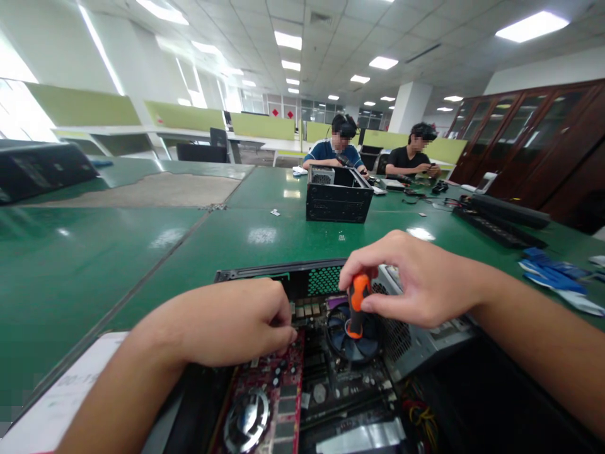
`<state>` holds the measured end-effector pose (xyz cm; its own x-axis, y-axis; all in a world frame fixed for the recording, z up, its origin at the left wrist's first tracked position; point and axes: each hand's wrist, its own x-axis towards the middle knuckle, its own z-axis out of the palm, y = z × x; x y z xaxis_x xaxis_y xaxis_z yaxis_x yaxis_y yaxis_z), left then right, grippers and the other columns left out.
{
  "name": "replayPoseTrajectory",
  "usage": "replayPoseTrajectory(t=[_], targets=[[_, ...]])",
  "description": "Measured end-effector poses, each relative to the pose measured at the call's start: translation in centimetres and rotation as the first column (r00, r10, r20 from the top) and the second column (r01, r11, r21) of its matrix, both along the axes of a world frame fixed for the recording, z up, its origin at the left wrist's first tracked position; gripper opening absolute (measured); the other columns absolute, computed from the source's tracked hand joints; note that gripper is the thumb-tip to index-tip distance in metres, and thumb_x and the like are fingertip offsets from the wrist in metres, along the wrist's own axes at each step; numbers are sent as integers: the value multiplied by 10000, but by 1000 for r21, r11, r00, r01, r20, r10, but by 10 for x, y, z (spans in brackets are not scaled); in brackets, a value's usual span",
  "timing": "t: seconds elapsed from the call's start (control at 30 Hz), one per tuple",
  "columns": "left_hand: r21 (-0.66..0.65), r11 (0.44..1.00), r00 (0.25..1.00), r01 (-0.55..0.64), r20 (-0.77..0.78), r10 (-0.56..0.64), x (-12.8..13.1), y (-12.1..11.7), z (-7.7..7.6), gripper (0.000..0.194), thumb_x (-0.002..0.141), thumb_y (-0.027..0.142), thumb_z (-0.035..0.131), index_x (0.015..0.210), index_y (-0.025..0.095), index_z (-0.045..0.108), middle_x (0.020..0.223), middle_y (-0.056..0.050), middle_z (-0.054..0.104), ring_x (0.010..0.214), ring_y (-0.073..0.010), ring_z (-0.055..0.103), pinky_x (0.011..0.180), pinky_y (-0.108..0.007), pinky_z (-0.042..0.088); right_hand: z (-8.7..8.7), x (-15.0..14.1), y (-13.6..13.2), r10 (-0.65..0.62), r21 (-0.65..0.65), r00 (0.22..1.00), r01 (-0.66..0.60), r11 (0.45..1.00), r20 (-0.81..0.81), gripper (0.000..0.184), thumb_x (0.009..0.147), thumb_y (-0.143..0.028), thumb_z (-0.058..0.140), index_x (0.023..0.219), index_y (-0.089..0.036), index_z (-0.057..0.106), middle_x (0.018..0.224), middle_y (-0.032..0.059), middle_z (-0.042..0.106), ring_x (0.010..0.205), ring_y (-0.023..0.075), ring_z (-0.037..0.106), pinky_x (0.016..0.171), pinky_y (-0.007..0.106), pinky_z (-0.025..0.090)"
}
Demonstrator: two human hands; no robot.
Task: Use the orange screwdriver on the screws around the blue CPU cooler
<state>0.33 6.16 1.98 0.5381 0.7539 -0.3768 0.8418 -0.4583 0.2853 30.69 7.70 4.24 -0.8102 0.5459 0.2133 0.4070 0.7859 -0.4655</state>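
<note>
An open computer case (278, 271) lies in front of me with its inner parts exposed. In my right hand (411, 277) is an orange and black screwdriver (358, 302), held nearly upright between thumb and fingers. Its lower end is over the black cooling fan (363, 349); the tip cannot be made out. My left hand (250, 318) is closed, thumb and fingers pinched at the upper end of a red graphics card (283, 384). That card carries a round silver fan (246, 419). Right of the cooling fan sits a grey metal power supply (416, 343).
A second black case (338, 202) stands farther back on the green table (236, 239). Two people sit across from me. Blue and white gloves (558, 280) and dark panels (501, 221) lie at right. A white paper (70, 384) is at left, near a large dark case (45, 170).
</note>
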Motion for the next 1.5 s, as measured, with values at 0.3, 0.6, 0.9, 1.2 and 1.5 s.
replayPoseTrajectory(t=[0.3,0.6,0.9,1.2,1.5], targets=[[-12,1000,1000,-10,8,10,-1,1,-2,388,996,429,669,640,275,691,606,3,670,545,-183,503,540,-359,305,-2,3,-1,81,72,994,-77,994,-68,240,939,-144,731,1053,-195,936,966,76,955,789,214,852,754,303,638],[-41,999,1000,-29,8,29,-3,1,-3,397,988,452,687,632,277,700,606,0,645,552,-189,497,539,-365,303,-1,0,-4,102,170,994,-94,981,-39,212,883,-97,725,971,-197,889,907,61,931,752,196,815,741,284,599],[-23,1000,1000,-13,-11,13,0,1,-3,396,991,451,648,637,274,674,604,3,658,550,-182,496,544,-357,325,-4,-3,-5,48,193,999,-48,980,6,196,918,-124,767,1017,-172,930,935,83,942,764,208,811,727,303,558],[-22,1000,998,-9,56,10,-3,1,-3,386,981,437,709,629,280,703,592,2,652,537,-190,462,547,-382,307,-11,-15,-3,72,179,997,-72,981,12,163,1127,-250,760,1154,-210,915,1047,88,960,890,236,841,831,342,590],[-9,1000,999,-14,42,14,-2,0,-2,398,987,414,714,613,283,684,581,4,655,518,-182,470,527,-366,292,-14,-19,0,-9,-153,994,-8,988,-109,159,1059,-244,834,1202,-224,766,1033,28,844,835,182,733,773,303,591]])
